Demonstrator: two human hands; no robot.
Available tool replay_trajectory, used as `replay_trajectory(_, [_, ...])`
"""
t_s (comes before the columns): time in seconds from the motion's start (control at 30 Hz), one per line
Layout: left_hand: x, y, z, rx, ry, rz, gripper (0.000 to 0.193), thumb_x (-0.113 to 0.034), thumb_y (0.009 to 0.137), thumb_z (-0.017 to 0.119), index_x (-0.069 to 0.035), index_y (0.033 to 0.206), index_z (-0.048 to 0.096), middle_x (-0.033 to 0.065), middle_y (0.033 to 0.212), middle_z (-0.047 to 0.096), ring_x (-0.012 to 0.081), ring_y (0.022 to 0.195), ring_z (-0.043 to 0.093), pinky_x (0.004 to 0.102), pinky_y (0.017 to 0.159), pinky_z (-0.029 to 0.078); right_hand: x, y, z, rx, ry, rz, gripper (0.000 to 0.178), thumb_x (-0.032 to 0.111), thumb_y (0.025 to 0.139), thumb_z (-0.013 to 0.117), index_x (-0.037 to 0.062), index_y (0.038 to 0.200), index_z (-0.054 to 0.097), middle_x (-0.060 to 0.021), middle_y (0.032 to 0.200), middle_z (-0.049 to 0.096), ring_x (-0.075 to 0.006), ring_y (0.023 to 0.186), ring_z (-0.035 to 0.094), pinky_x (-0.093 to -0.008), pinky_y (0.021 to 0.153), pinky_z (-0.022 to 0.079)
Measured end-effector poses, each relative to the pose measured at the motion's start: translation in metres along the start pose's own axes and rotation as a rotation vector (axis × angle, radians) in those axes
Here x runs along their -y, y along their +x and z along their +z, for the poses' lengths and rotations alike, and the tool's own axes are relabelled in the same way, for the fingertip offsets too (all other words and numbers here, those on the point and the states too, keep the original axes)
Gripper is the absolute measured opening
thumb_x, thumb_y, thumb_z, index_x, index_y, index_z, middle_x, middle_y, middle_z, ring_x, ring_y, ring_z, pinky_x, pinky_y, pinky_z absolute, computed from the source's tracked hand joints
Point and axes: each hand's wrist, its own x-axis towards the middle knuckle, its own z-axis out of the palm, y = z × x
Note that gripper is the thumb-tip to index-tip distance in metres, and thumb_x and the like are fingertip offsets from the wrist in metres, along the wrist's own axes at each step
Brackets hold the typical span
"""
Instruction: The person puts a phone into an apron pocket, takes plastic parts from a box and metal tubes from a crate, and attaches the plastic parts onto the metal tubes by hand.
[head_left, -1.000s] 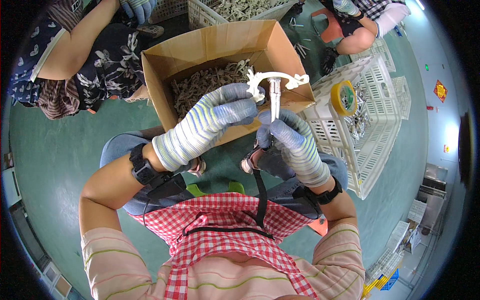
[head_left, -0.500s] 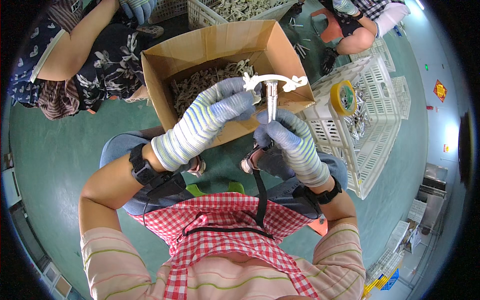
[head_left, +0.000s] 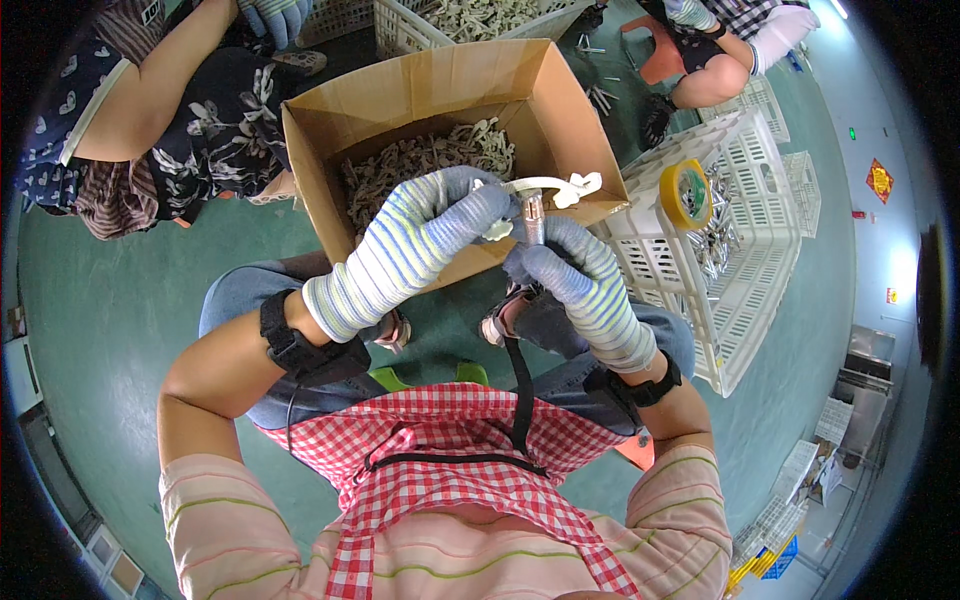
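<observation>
1. Floor (head_left: pixel 130 330): green, beneath the work position; no change noted from the earlier frames.
2. Cardboard box (head_left: pixel 430 88): open-topped, directly ahead of the wearer and beyond both hands. It contains a heap of small pale parts (head_left: pixel 425 165), massed toward its left side. Box and heap match the earlier frames.
3. White crate (head_left: pixel 640 250): slotted plastic, to the right of the box, with shiny metal parts (head_left: pixel 715 245) inside. Position unchanged.
4. Left hand (head_left: pixel 430 225): in a striped knit glove, closed in a pinch, thumb and fingers holding the left end of the white curved piece. Its place is nearly the same as half a second ago.
5. Right hand (head_left: pixel 585 275): gloved likewise, fingers and thumb closed around the lower part of the metal tube. Little shift recorded.
6. Tape roll (head_left: pixel 671 200): yellow outside, on the crate's near-left edge; unmoved.
7. White curved piece (head_left: pixel 548 186): held between the hands over the box's near edge, across the top of the tube. It sits lower than before, nearer the fingers; its right end extends free.
8. Metal tube (head_left: pixel 534 222): showing a shorter length above the right hand than earlier. Whether it is fastened to the white curved piece cannot be determined.
</observation>
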Motion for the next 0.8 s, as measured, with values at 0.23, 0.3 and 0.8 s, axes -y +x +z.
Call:
replay_trajectory(0.23, [-0.002, -0.001, 0.005, -0.051, -0.120, -0.034, 0.036, -0.036, 0.097, 0.058, -0.002, 0.107, 0.062, 0.0016, 0.091, 0.066, 0.0092, 0.079, 0.061, 0.0251, 0.075, 0.050, -0.004, 0.001, -0.004, -0.009, 0.005, 0.008, 0.030, 0.020, 0.094, 0.060, 0.0018, 0.117, 0.058, -0.0050, 0.096, 0.064, -0.0111, 0.091, 0.058, -0.0264, 0.084, 0.046])
replay_trajectory(0.3, [-0.004, -0.001, 0.005, -0.065, -0.143, -0.080, 0.035, -0.037, 0.096, 0.059, -0.003, 0.105, 0.063, 0.0010, 0.089, 0.066, 0.0081, 0.075, 0.061, 0.0241, 0.071, 0.050, -0.001, 0.000, -0.004, -0.003, -0.002, 0.007, 0.030, 0.019, 0.094, 0.060, 0.0018, 0.118, 0.058, -0.0049, 0.097, 0.064, -0.0114, 0.091, 0.058, -0.0267, 0.084, 0.046])
replay_trajectory(0.8, [-0.010, -0.004, 0.001, 0.036, -0.327, -0.266, 0.046, -0.047, 0.097, 0.050, -0.004, 0.096, 0.064, 0.0068, 0.080, 0.066, 0.0119, 0.064, 0.060, 0.0212, 0.058, 0.047, -0.005, -0.002, -0.001, -0.004, 0.073, 0.017, 0.033, 0.021, 0.096, 0.058, 0.0035, 0.124, 0.056, -0.0035, 0.099, 0.063, -0.0103, 0.091, 0.056, -0.0259, 0.083, 0.046])
